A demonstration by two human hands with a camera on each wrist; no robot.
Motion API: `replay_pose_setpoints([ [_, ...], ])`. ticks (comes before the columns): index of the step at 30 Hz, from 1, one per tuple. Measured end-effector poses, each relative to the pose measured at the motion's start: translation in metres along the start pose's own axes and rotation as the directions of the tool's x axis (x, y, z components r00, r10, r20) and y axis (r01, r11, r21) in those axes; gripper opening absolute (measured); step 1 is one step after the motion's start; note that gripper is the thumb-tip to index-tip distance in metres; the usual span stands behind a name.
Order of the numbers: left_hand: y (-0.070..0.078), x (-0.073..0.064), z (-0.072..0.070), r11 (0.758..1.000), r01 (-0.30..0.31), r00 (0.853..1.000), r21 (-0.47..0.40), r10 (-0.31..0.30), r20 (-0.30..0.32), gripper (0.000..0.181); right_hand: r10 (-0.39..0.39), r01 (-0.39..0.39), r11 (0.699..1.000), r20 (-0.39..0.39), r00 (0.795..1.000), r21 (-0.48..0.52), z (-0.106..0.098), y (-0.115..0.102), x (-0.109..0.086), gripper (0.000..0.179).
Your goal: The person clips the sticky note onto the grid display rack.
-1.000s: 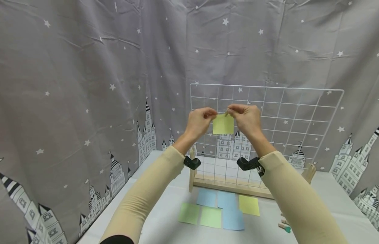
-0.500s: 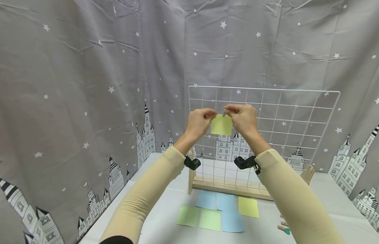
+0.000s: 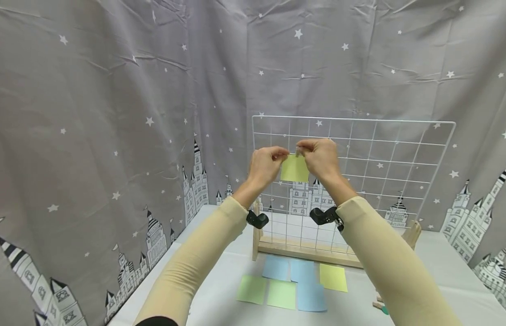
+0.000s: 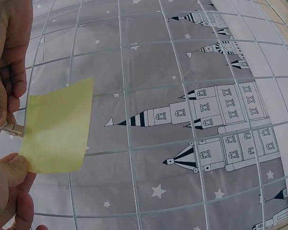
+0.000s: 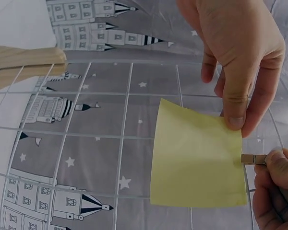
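A yellow sticky note (image 3: 295,169) is held up against the white wire grid (image 3: 383,161). My left hand (image 3: 266,164) pinches the note's upper left corner between thumb and finger. At the note's top edge, my right hand (image 3: 321,157) grips a small wooden clothespin (image 5: 254,159) by its rear end. In the right wrist view the tip of the clothespin meets the note's edge; whether it bites both paper and wire is hard to tell. The left wrist view shows the same note (image 4: 57,128) with the clothespin (image 4: 13,129) beside the thumb.
The grid stands in a wooden base (image 3: 310,253) on a white table. Before it lie blue notes (image 3: 311,296), green notes (image 3: 281,293) and another yellow note (image 3: 333,277). Clothespins (image 3: 379,305), one with a green piece, lie partly behind the right forearm. A grey curtain (image 3: 114,90) hangs behind.
The right hand with the clothespin has shifted slightly left along the note's top edge, toward the left hand. The left hand keeps its hold on the corner. The head view has tilted a little.
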State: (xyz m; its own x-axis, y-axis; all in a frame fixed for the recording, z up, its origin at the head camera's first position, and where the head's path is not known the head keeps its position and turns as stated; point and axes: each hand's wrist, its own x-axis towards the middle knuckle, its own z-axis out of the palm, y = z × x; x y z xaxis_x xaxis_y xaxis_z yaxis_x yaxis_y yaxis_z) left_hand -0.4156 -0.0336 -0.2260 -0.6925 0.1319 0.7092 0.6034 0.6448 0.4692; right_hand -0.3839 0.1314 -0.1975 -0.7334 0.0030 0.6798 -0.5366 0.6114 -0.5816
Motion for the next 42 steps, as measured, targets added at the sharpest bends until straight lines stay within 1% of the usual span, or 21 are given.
replay_pose_setpoints([
  [6, 0.001, 0.0, 0.003, 1.0, -0.006, 1.0, -0.013, 0.006, 0.004, 0.015, -0.012, 0.012, 0.999, -0.002, 1.0, -0.032, 0.002, 0.002, 0.002, 0.016],
  [11, 0.002, -0.001, 0.002, 1.0, 0.004, 1.0, -0.011, -0.004, -0.006, 0.014, -0.047, 0.05, 0.995, 0.036, 0.998, -0.089, 0.002, 0.001, 0.005, 0.016],
  [14, 0.002, 0.001, 0.002, 1.0, -0.002, 1.0, -0.005, 0.002, -0.012, 0.014, -0.054, 0.059, 0.992, 0.049, 0.997, -0.113, 0.001, 0.0, 0.007, 0.017],
  [19, 0.004, 0.002, 0.001, 1.0, -0.004, 1.0, -0.012, 0.004, -0.006, 0.015, -0.017, 0.03, 0.987, 0.082, 0.996, -0.156, -0.001, -0.005, 0.01, 0.02],
  [25, 0.003, -0.001, 0.001, 1.0, 0.019, 1.0, -0.018, -0.019, -0.01, 0.015, 0.023, 0.013, 0.967, 0.137, 0.99, -0.254, -0.001, -0.01, 0.011, 0.026],
  [29, 0.001, -0.002, 0.003, 0.999, 0.031, 1.0, -0.029, -0.031, -0.002, 0.014, 0.05, -0.007, 0.964, 0.158, 0.986, -0.265, -0.001, -0.011, 0.01, 0.028],
  [32, -0.001, -0.002, 0.004, 0.999, 0.034, 0.999, -0.031, -0.034, -0.007, 0.014, 0.036, 0.007, 0.964, 0.158, 0.987, -0.266, -0.001, -0.01, 0.008, 0.029],
  [36, -0.002, -0.003, 0.004, 0.999, 0.039, 0.999, -0.031, -0.039, -0.004, 0.014, 0.001, 0.037, 0.961, 0.139, 0.99, -0.274, 0.0, -0.007, 0.006, 0.03],
  [39, -0.001, -0.004, 0.004, 0.998, 0.053, 0.999, -0.036, -0.053, 0.004, 0.014, -0.008, 0.044, 0.959, 0.129, 0.992, -0.28, -0.001, -0.007, 0.005, 0.03],
  [42, 0.001, -0.005, 0.004, 0.997, 0.067, 0.998, -0.038, -0.068, -0.001, 0.014, -0.022, 0.057, 0.955, 0.119, 0.993, -0.292, -0.001, -0.006, 0.005, 0.03],
])
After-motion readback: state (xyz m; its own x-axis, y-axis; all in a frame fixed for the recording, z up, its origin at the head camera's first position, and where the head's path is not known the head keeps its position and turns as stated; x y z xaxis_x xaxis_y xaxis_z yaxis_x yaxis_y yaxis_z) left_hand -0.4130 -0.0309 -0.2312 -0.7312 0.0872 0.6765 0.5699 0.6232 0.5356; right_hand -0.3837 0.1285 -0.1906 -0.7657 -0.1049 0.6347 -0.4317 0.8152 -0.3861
